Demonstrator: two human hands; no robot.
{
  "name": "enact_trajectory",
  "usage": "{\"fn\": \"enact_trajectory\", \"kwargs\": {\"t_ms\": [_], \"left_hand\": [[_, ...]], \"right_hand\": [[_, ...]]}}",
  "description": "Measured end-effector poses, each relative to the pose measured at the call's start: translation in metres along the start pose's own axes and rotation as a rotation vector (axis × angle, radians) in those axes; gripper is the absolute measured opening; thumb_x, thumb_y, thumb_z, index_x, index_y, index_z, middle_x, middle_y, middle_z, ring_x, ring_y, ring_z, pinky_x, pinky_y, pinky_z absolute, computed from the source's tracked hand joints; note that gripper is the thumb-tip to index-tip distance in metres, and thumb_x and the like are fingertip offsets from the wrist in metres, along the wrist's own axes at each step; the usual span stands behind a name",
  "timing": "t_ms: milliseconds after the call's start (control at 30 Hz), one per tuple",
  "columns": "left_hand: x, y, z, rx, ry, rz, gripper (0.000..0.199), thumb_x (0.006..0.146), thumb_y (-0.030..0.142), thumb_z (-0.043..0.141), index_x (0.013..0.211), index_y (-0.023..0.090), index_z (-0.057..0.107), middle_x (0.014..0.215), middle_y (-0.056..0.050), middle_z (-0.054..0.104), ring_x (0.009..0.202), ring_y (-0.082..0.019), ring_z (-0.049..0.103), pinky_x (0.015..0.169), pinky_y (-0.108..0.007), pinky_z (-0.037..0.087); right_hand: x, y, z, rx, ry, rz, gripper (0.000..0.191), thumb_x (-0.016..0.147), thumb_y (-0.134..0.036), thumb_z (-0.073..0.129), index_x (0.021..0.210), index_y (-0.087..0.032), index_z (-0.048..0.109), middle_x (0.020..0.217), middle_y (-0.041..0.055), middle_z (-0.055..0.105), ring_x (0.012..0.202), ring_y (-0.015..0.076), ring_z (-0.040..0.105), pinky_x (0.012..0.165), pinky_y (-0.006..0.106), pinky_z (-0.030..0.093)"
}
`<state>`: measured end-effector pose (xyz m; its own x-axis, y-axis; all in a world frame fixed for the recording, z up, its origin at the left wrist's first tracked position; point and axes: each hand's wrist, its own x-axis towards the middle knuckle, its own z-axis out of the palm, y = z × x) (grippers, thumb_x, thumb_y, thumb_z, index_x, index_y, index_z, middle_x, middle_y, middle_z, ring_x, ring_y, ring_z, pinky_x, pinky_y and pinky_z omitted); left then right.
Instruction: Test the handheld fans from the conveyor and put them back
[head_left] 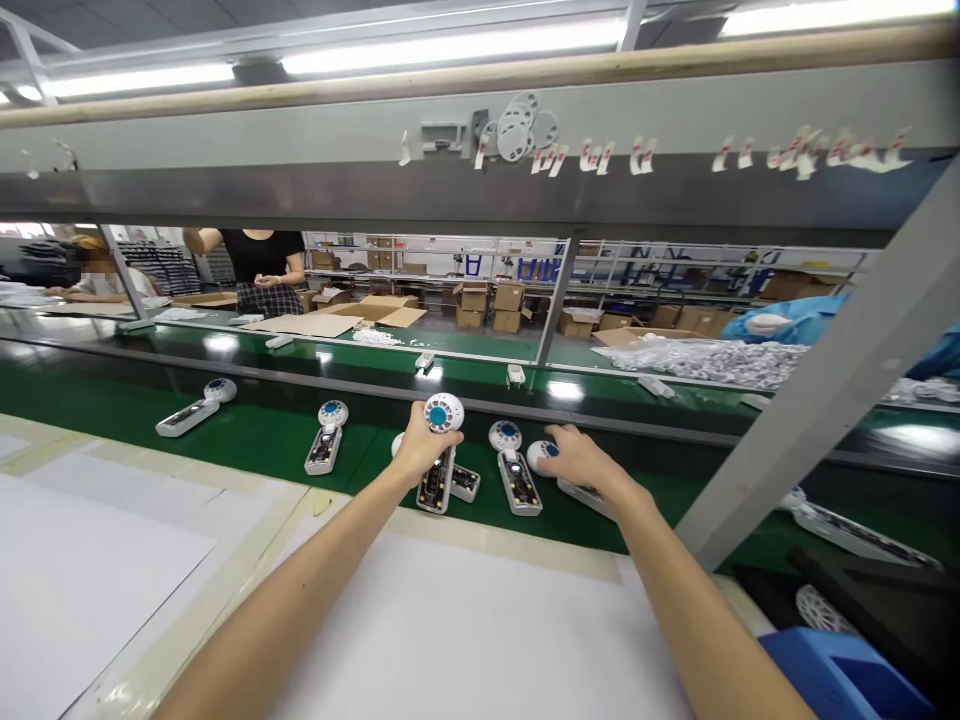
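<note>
My left hand (421, 448) is closed around the neck of a white handheld device (435, 490), whose round head has a blue centre and whose open handle shows a dark circuit board. Behind it, partly hidden, lies another such device (466, 484). My right hand (583, 460) has its fingers curled on the round head of a further device (541, 456); the handle is mostly covered by my hand and forearm. Between my hands one more device (519, 483) rests on the green conveyor belt (382, 462).
To the left, two similar devices (324, 449) (187, 415) lie on the belt. A slanted metal post (825, 370) stands at right, near a blue bin (840, 670). White sheets (480, 620) cover the near table. Across the line are a person in black (262, 265) and cardboard boxes (507, 305).
</note>
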<state>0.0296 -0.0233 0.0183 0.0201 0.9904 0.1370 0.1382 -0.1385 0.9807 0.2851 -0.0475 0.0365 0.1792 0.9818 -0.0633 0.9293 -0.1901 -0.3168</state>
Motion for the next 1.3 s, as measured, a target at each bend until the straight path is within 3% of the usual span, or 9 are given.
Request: {"fn": "enact_trajectory", "kwargs": {"t_ms": [133,300,467,567,700,867,1033,1167,1300], "left_hand": [[-0.002,-0.01,0.007,0.066,-0.019,0.028,0.059,0.076,0.031,0.078,0.118,0.021,0.038,0.118,-0.013,0.066,0.1,-0.023,0.067,0.088,-0.035,0.051],[-0.001,-0.027,0.001,0.299,-0.079,0.087,0.054,0.085,0.045,0.069,0.123,0.023,0.039,0.118,-0.013,0.069,0.108,-0.029,0.067,0.096,-0.04,0.048],[0.012,-0.029,-0.024,0.631,-0.217,0.04,0.045,0.095,0.058,0.054,0.106,0.016,0.062,0.114,-0.017,0.07,0.127,-0.033,0.058,0.114,-0.052,0.035],[0.023,-0.02,-0.045,0.801,-0.341,0.0,0.04,0.098,0.051,0.056,0.108,0.014,0.068,0.119,-0.011,0.069,0.123,-0.026,0.06,0.117,-0.054,0.035],[0.031,-0.013,-0.07,0.997,-0.367,-0.071,0.032,0.094,0.04,0.067,0.115,0.016,0.068,0.135,-0.011,0.062,0.135,-0.029,0.051,0.118,-0.057,0.035],[0.031,-0.023,-0.085,1.092,-0.183,-0.09,0.03,0.091,0.038,0.07,0.11,0.015,0.069,0.132,-0.01,0.062,0.137,-0.03,0.047,0.119,-0.059,0.031],[0.033,-0.028,-0.1,0.973,0.225,-0.097,0.034,0.091,0.035,0.068,0.115,0.012,0.064,0.133,-0.016,0.061,0.134,-0.034,0.05,0.116,-0.06,0.032],[0.04,-0.009,-0.112,0.688,0.442,-0.026,0.046,0.095,0.041,0.057,0.129,0.011,0.05,0.121,-0.022,0.067,0.118,-0.036,0.063,0.101,-0.052,0.047],[0.035,0.028,-0.107,0.417,0.432,0.178,0.062,0.09,0.043,0.064,0.139,0.016,0.037,0.13,-0.015,0.065,0.112,-0.024,0.067,0.092,-0.033,0.052]], "right_hand": [[0.001,0.02,0.003,-0.105,-0.159,0.143,0.042,0.057,-0.01,0.079,0.098,-0.012,0.068,0.118,0.0195,0.069,0.111,0.0387,0.067,0.089,0.048,0.052],[0.005,0.021,0.008,-0.065,-0.181,0.145,0.031,0.056,-0.024,0.081,0.08,-0.017,0.063,0.086,0.0099,0.072,0.09,0.0316,0.072,0.074,0.038,0.053],[0.005,0.015,-0.008,0.051,-0.039,0.113,0.032,0.063,-0.034,0.074,0.089,-0.019,0.063,0.092,0.0102,0.072,0.092,0.0315,0.072,0.069,0.034,0.05],[0.002,0.016,-0.019,0.158,0.055,0.113,0.038,0.067,-0.037,0.07,0.099,-0.019,0.061,0.101,0.0108,0.073,0.093,0.0287,0.072,0.067,0.031,0.05],[-0.002,0.017,-0.027,0.308,0.102,0.11,0.04,0.069,-0.035,0.068,0.104,-0.019,0.059,0.088,0.0065,0.074,0.077,0.0234,0.073,0.061,0.028,0.049],[-0.01,0.011,-0.034,0.415,0.143,0.081,0.039,0.066,-0.029,0.071,0.101,-0.019,0.059,0.074,0.0036,0.072,0.066,0.0227,0.071,0.058,0.028,0.048],[-0.018,0.003,-0.042,0.538,0.187,0.052,0.039,0.063,-0.023,0.076,0.098,-0.02,0.059,0.07,0.0005,0.069,0.063,0.0207,0.068,0.058,0.027,0.047],[-0.027,-0.009,-0.047,0.715,0.189,0.046,0.042,0.063,-0.024,0.079,0.097,-0.021,0.055,0.071,0.0,0.067,0.06,0.0199,0.067,0.056,0.028,0.049],[-0.044,-0.029,-0.055,0.998,0.081,0.016,0.032,0.079,-0.034,0.07,0.102,-0.022,0.052,0.077,0.0004,0.067,0.068,0.0184,0.07,0.058,0.027,0.056]]}}
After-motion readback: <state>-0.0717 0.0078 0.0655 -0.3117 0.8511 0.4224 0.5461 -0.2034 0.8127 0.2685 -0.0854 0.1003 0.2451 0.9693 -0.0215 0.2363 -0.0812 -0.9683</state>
